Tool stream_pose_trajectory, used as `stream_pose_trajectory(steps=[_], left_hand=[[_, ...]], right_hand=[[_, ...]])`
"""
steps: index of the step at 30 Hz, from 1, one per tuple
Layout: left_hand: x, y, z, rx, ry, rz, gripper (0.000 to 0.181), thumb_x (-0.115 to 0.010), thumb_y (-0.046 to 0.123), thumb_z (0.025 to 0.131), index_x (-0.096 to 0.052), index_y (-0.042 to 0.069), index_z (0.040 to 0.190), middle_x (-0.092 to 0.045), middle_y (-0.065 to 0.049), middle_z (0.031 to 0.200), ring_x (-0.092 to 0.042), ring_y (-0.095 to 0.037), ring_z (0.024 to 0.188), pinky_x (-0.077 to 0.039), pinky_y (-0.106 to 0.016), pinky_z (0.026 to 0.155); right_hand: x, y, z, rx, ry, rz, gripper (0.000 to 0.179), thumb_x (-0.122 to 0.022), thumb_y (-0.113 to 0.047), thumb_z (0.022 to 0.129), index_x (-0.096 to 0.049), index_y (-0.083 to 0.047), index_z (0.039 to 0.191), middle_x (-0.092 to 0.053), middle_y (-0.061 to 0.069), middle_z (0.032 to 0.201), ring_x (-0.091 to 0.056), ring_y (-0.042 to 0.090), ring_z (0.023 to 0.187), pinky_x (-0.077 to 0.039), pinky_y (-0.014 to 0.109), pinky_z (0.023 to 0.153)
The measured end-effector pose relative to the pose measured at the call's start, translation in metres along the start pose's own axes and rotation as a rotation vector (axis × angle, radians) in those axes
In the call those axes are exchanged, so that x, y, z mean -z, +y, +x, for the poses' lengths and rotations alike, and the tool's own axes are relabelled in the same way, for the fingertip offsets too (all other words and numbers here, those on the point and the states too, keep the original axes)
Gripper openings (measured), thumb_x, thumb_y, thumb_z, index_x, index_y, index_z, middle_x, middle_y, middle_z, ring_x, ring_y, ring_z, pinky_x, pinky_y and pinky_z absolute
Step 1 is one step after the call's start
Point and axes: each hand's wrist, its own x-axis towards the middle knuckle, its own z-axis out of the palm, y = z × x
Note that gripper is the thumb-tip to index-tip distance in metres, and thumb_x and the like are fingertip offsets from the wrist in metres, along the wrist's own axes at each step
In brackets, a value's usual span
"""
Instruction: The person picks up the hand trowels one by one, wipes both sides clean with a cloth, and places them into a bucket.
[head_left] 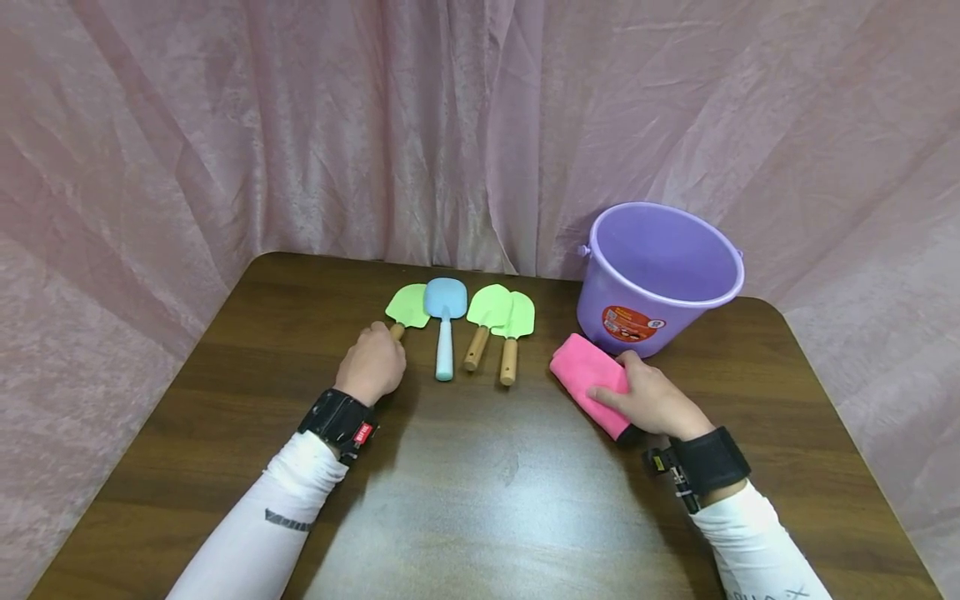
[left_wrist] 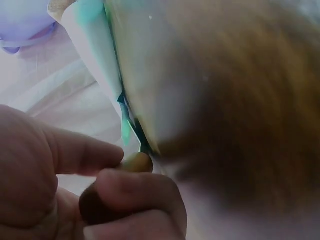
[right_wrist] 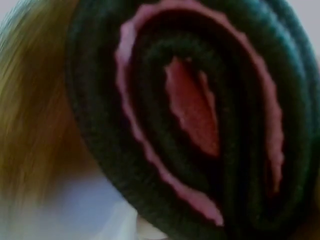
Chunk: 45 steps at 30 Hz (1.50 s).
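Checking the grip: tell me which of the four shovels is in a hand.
The leftmost green shovel in the head view: the left hand grips its wooden handle. No hand holds the blue shovel or the other two green ones.

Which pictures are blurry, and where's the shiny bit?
Head view: mostly clear, with pale shine on the table's near middle and a shadow beside the left sleeve; left wrist view: table badly smeared, fingers clearer; right wrist view: dim and soft, with the rolled cloth very close.
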Motion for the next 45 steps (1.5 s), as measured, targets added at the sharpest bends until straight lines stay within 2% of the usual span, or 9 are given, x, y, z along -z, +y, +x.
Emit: stream_pose_trajectory(steps=[7,12,16,20,27,34,41,45], left_hand=[[0.004,-0.009,-0.004,-0.003,0.032,0.009,0.027,-0.041,0.016,0.1,-0.047,-0.009,0.109,-0.048,-0.023,0.098,-0.06,-0.044,0.077,-0.049,-0.053,0.062],[0.01,-0.015,-0.008,0.006,0.047,0.027,0.023,-0.042,0.012,0.098,-0.046,-0.007,0.108,-0.045,-0.021,0.097,-0.058,-0.04,0.071,-0.047,-0.049,0.055],[0.016,-0.018,-0.012,-0.006,0.096,0.034,0.021,-0.043,0.011,0.096,-0.046,-0.007,0.107,-0.044,-0.021,0.096,-0.057,-0.041,0.067,-0.046,-0.05,0.052],[0.023,-0.015,-0.018,-0.036,0.169,0.035,0.021,-0.041,0.012,0.097,-0.046,-0.006,0.105,-0.043,-0.02,0.095,-0.056,-0.042,0.065,-0.045,-0.052,0.051],[0.034,-0.004,-0.03,-0.165,0.329,0.023,0.018,-0.051,0.011,0.097,-0.049,-0.006,0.102,-0.044,-0.019,0.09,-0.054,-0.039,0.056,-0.045,-0.053,0.048],[0.041,0.016,-0.044,-0.302,0.44,0.023,0.021,-0.057,0.008,0.094,-0.053,-0.008,0.108,-0.045,-0.016,0.088,-0.055,-0.034,0.055,-0.046,-0.047,0.044],[0.049,0.039,-0.058,-0.394,0.477,-0.003,0.023,-0.058,0.006,0.095,-0.055,-0.006,0.114,-0.046,-0.014,0.091,-0.053,-0.03,0.063,-0.047,-0.044,0.049],[0.053,0.051,-0.065,-0.432,0.475,-0.014,0.024,-0.059,0.006,0.096,-0.054,-0.005,0.116,-0.044,-0.012,0.09,-0.051,-0.027,0.067,-0.046,-0.04,0.049]], right_hand=[[0.002,-0.005,-0.003,0.064,0.049,0.056,0.054,-0.063,-0.036,0.096,-0.045,0.003,0.13,-0.06,0.008,0.09,-0.058,0.021,0.078,-0.047,0.039,0.074],[0.007,-0.013,-0.006,0.104,0.104,0.083,0.051,-0.062,-0.031,0.097,-0.045,0.002,0.132,-0.061,0.009,0.094,-0.059,0.021,0.081,-0.047,0.04,0.077],[0.01,-0.02,-0.006,0.127,0.148,0.081,0.051,-0.062,-0.029,0.097,-0.044,0.0,0.134,-0.062,0.01,0.098,-0.059,0.023,0.086,-0.046,0.041,0.08],[0.014,-0.028,-0.008,0.152,0.192,0.092,0.051,-0.063,-0.028,0.097,-0.045,-0.001,0.135,-0.062,0.012,0.101,-0.059,0.025,0.089,-0.045,0.042,0.081],[0.021,-0.043,-0.014,0.219,0.308,0.099,0.051,-0.065,-0.027,0.096,-0.045,-0.003,0.137,-0.058,0.008,0.088,-0.055,0.023,0.078,-0.044,0.039,0.072],[0.029,-0.064,-0.02,0.314,0.462,0.098,0.05,-0.065,-0.029,0.096,-0.048,-0.004,0.135,-0.06,0.007,0.101,-0.056,0.022,0.087,-0.045,0.04,0.079],[0.032,-0.085,-0.023,0.431,0.63,0.085,0.053,-0.069,-0.028,0.093,-0.05,-0.001,0.134,-0.06,0.01,0.109,-0.056,0.022,0.089,-0.045,0.039,0.08],[0.032,-0.094,-0.022,0.503,0.717,0.061,0.055,-0.072,-0.024,0.091,-0.051,0.002,0.134,-0.06,0.013,0.115,-0.057,0.025,0.097,-0.045,0.043,0.088]])
